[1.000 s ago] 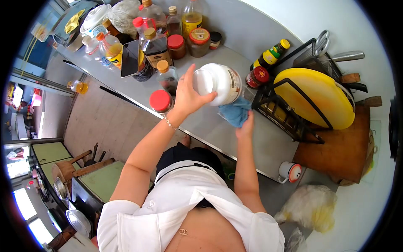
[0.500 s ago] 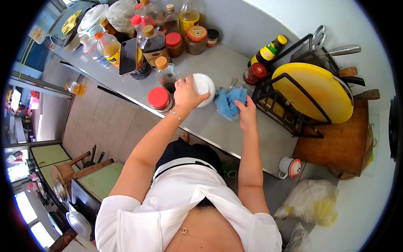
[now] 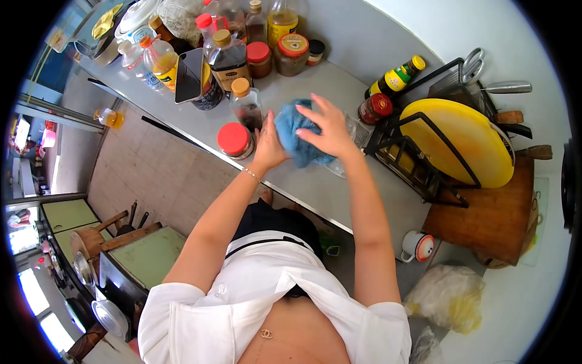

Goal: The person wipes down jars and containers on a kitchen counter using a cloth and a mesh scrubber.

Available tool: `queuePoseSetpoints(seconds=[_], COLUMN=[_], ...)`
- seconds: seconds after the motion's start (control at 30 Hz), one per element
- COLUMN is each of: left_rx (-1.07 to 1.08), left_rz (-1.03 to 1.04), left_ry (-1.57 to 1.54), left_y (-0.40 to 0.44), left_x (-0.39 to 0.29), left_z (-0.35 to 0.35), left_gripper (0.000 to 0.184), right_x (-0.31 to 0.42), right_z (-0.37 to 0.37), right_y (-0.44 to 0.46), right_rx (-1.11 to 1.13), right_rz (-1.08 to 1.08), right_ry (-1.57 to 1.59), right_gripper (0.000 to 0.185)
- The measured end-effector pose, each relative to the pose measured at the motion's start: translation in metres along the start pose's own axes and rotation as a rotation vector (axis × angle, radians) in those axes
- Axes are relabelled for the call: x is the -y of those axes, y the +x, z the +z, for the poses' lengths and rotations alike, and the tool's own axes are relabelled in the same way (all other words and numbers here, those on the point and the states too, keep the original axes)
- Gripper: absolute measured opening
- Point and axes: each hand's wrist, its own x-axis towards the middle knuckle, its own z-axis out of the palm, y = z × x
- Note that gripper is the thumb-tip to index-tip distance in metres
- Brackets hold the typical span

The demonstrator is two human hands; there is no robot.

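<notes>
A blue cloth point(image 3: 293, 130) is draped over the round white-lidded container, which it now hides almost wholly. My left hand point(image 3: 271, 144) curves around the container's left side, with its thumb and fingers against the cloth's edge. On top, my right hand point(image 3: 327, 130) bears on the cloth with fingers spread, the cloth between thumb and fingertips. Just left of my left hand stand a red-lidded jar point(image 3: 235, 140) and a glass bottle with an orange cap point(image 3: 245, 106). A crumpled clear plastic bag point(image 3: 354, 130) lies right of the cloth.
Several bottles and jars line the back, with a phone point(image 3: 189, 76) leaning among them. To the right, a black rack point(image 3: 406, 158) holds a yellow board point(image 3: 458, 142). An enamel mug point(image 3: 418, 246) is near the counter's front right. The counter edge point(image 3: 309, 209) runs before me.
My right hand has brought the blue cloth left and up onto the white-lidded container. My left hand has shifted from the lid's top to the container's left side.
</notes>
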Motion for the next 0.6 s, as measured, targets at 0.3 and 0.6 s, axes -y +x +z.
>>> queuePoseSetpoints(seconds=[0.3,0.6], left_rx=[-0.096,-0.04], left_rz=[0.242,0.055], left_ry=[-0.02,-0.015], left_y=[0.011,0.003], left_x=[0.026,0.004], left_z=[0.022,0.006], left_gripper=[0.088,0.105], right_x=[0.011,-0.028], right_z=[0.062,0.042], right_y=[0.011,-0.005], right_rx=[0.003,-0.047], right_rz=[0.386,0.605], right_ry=[0.133,0.676], right_gripper=[0.053,0.039])
